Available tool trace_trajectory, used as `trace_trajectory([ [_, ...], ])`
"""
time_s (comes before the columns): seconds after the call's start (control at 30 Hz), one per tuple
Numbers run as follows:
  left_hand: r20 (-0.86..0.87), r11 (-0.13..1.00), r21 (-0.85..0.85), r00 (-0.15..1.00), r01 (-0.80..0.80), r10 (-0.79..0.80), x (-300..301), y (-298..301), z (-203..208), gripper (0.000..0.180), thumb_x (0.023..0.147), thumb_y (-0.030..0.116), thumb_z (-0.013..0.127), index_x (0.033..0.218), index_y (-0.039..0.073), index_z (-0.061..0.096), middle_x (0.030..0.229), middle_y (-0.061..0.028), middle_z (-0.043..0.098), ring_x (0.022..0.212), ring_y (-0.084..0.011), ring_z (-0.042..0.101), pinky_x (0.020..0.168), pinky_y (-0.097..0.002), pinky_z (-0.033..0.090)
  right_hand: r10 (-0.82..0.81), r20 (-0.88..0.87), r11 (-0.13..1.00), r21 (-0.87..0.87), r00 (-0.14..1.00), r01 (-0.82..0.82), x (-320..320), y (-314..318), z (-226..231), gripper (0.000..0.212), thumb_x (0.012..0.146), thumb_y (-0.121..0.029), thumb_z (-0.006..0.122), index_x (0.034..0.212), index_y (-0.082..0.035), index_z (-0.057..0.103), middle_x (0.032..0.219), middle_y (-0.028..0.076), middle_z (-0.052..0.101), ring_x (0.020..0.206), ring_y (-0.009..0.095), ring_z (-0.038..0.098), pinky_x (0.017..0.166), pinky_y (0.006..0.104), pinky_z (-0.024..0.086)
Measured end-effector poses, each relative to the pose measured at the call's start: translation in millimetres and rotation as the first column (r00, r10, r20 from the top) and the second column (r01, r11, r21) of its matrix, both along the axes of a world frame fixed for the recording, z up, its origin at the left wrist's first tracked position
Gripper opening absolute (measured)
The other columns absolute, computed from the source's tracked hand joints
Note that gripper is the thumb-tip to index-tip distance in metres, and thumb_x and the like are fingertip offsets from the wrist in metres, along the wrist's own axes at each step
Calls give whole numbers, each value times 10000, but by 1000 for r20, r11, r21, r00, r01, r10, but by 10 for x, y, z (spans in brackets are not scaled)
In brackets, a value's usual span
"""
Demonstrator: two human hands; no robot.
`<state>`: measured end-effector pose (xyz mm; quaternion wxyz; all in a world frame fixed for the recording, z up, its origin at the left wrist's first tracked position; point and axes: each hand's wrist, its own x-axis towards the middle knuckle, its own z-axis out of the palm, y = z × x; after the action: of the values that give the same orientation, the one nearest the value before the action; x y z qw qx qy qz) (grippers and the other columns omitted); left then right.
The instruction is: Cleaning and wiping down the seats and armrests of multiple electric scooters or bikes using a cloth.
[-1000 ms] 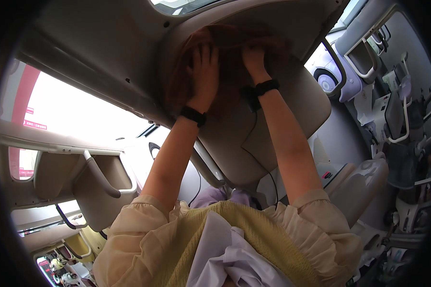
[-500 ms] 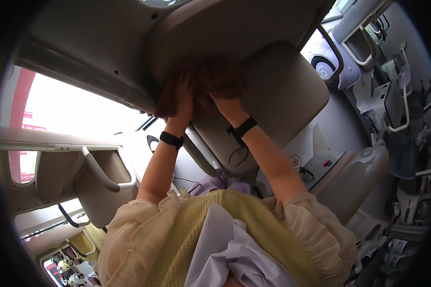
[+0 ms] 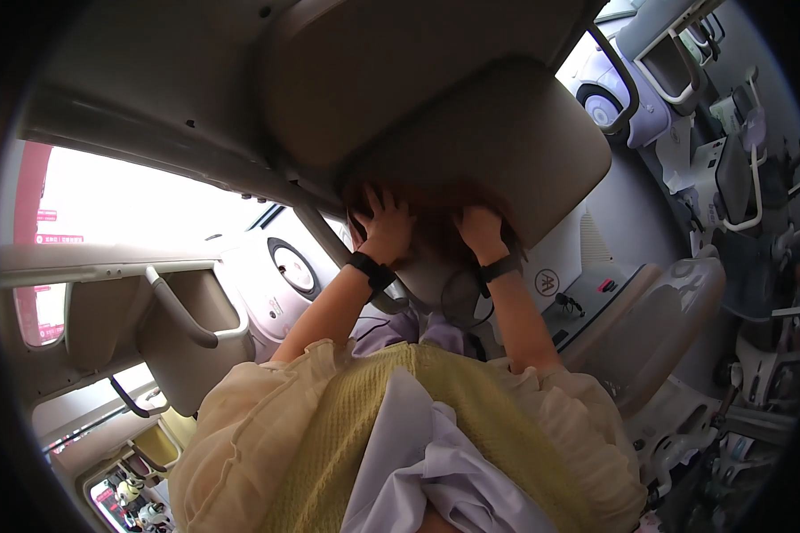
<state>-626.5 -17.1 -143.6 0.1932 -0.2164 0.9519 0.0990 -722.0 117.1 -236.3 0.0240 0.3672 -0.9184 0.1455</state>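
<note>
A dark red cloth (image 3: 493, 197) lies across the lower part of a beige padded seat (image 3: 542, 151), mostly in shadow. On the cloth's left side my left hand (image 3: 386, 224) rests flat, its fingers spread. My right hand (image 3: 482, 233) is on the cloth's right side with its fingers bent into the fabric; their tips are hidden. Both wrists wear black bands, and a thin dark loop (image 3: 460, 298) hangs by the right one.
A beige backrest (image 3: 329, 89) rises beyond the seat. At right is a grey ledge (image 3: 587, 311) with a small dark item and a pink one. Beige seats with handles (image 3: 187, 306) stand at left. A lilac wheeled body (image 3: 627, 111) is at far right.
Both hands and the cloth have come nearer to me and to the right, from beside the backrest down the seat. My left hand's fingers are now spread wider.
</note>
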Motion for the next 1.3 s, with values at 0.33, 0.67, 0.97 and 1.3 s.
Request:
trace_trajectory([
  [0.33,325,982,159,945,-100,44,-190,136,-1385,501,830,348,320,1279,154,213,1324,-206,46,1137,-541,38,821,-676,180,-218,273,960,231,937,156,40,-80,-111,415,738,-235,527,1134,-169,420,1207,160,307,1111,355,282,812,546,303],
  [0.67,252,749,121,750,-651,612,22,668,-1014,734,761,484,383,1309,168,10,1349,-55,-152,1211,-410,-69,861,-663,79,61,110,998,-1,992,-61,793,378,-252,415,720,-189,527,1127,-176,444,1139,96,381,1073,302,326,858,517,264],
  [0.97,99,830,58,830,-555,549,-370,430,-1213,588,780,464,378,1289,309,128,1339,-130,-142,1145,-533,-61,856,-668,87,-32,-15,994,106,999,33,-96,328,-348,381,791,-277,456,1144,-139,426,1182,128,367,1050,335,361,835,527,296],
  [1.3,99,889,136,899,-437,426,-749,-280,-1023,598,790,519,297,1294,314,48,1356,-56,-106,1197,-439,-64,856,-667,100,-149,229,950,302,962,75,-645,-228,-426,456,759,-334,465,1166,-144,380,1245,161,291,1110,375,287,813,602,274],
])
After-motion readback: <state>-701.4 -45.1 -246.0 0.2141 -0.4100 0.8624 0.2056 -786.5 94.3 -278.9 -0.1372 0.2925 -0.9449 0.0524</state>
